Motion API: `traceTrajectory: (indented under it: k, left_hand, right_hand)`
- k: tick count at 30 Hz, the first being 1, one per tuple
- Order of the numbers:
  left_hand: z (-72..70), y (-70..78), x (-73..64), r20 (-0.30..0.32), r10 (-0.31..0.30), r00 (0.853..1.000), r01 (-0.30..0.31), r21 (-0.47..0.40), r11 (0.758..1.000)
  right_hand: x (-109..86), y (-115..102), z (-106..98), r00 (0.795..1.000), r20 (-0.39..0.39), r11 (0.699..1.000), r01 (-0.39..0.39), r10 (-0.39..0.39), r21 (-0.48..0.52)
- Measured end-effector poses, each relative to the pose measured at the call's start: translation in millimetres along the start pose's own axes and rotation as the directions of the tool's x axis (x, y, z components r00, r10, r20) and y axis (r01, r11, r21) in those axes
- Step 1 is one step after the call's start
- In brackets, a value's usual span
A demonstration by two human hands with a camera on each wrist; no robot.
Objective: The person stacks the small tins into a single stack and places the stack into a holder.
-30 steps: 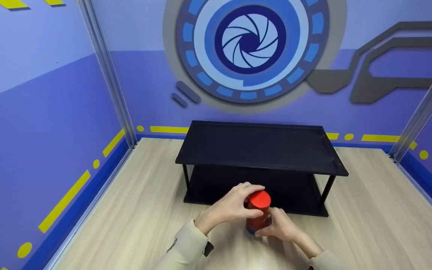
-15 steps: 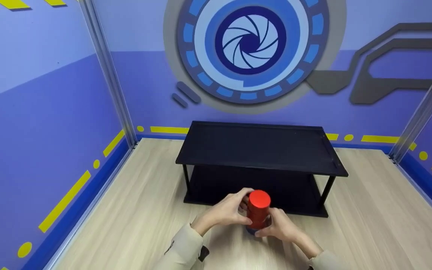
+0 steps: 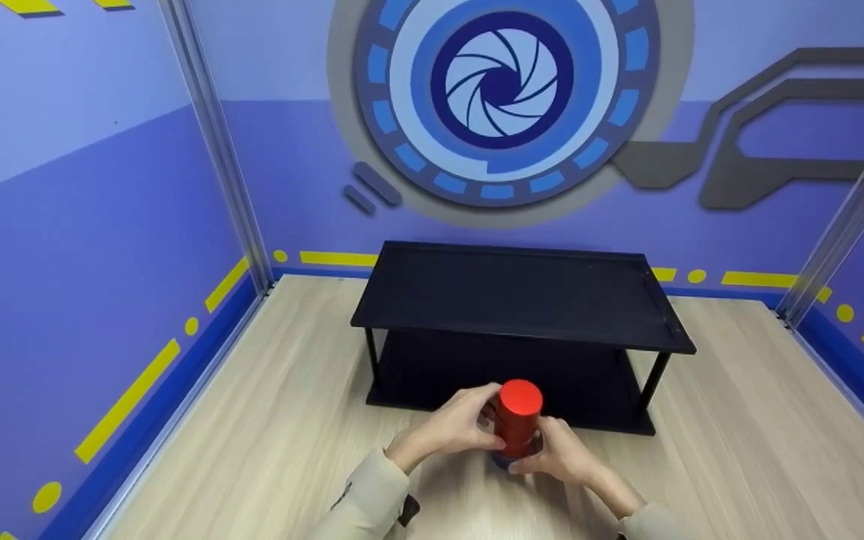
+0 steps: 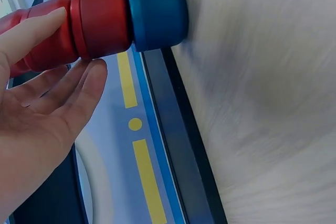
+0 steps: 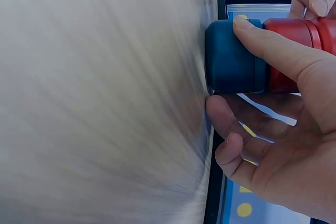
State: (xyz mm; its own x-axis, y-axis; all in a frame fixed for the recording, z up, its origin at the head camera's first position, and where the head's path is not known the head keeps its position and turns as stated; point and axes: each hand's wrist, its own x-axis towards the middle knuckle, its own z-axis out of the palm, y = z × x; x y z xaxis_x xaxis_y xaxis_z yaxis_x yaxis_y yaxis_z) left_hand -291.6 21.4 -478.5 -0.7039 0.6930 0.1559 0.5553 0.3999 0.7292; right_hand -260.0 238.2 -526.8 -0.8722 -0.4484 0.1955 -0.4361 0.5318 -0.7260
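A red metallic cylinder with a ridged body and a blue base, like a thermos flask point(image 3: 520, 401), stands upright on the table between my two hands. My left hand point(image 3: 454, 424) holds its red upper part from the left, the thumb in front and the fingers behind. In the left wrist view, the left thumb point(image 4: 39, 32) lies along the red body beside a raised band. Lower down, my right hand point(image 3: 563, 452) grips around the blue base point(image 5: 231, 59), its thumb point(image 5: 273, 45) across the blue-red seam. The flat red top is uncovered.
Just behind the hands stands a black two-tier rack point(image 3: 514, 292) on thin posts, its lower shelf point(image 3: 432, 371) near the flask. The wood-grain table point(image 3: 282, 420) extends to both sides. Blue printed walls point(image 3: 102, 285) enclose the left, back and right.
My left hand has slid down from the flask's top rim to the side of its red body, uncovering the top. The right hand stays at the base, and the flask keeps its place.
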Motion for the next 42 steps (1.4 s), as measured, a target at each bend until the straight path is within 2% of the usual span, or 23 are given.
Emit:
traceTrajectory:
  k: [6,10,18,23,29,42]
  left_hand:
    - [8.4,-8.1,-2.5,0.045,-0.075,0.996,0.07,0.097,0.993]
    - [17.7,-12.8,-3.7,0.061,-0.121,0.991,0.112,0.143,0.983]
    - [29.4,-18.2,-4.2,0.016,-0.117,0.993,0.112,0.186,0.976]
    - [30.8,-19.1,-3.9,0.006,-0.093,0.996,0.091,0.157,0.983]
    - [27.2,-17.5,-4.1,0.018,-0.075,0.997,0.074,0.056,0.996]
    - [0.0,2.3,-2.0,0.04,-0.034,0.999,0.029,0.1,0.995]
  right_hand:
    - [-2.9,-1.5,-0.6,0.999,0.045,0.998,-0.023,0.021,0.058]
    - [-5.3,-1.7,-0.5,0.999,0.026,0.998,-0.029,0.028,0.048]
    - [-6.5,-0.9,4.0,0.999,-0.023,0.999,-0.026,0.025,-0.021]
    - [-6.8,-2.4,2.4,1.0,-0.018,0.999,-0.026,0.025,-0.042]
    - [-6.0,-9.6,-3.4,0.999,-0.007,0.996,-0.043,0.042,-0.083]
    - [3.2,-35.7,-25.4,1.0,0.006,0.992,-0.013,0.014,-0.126]
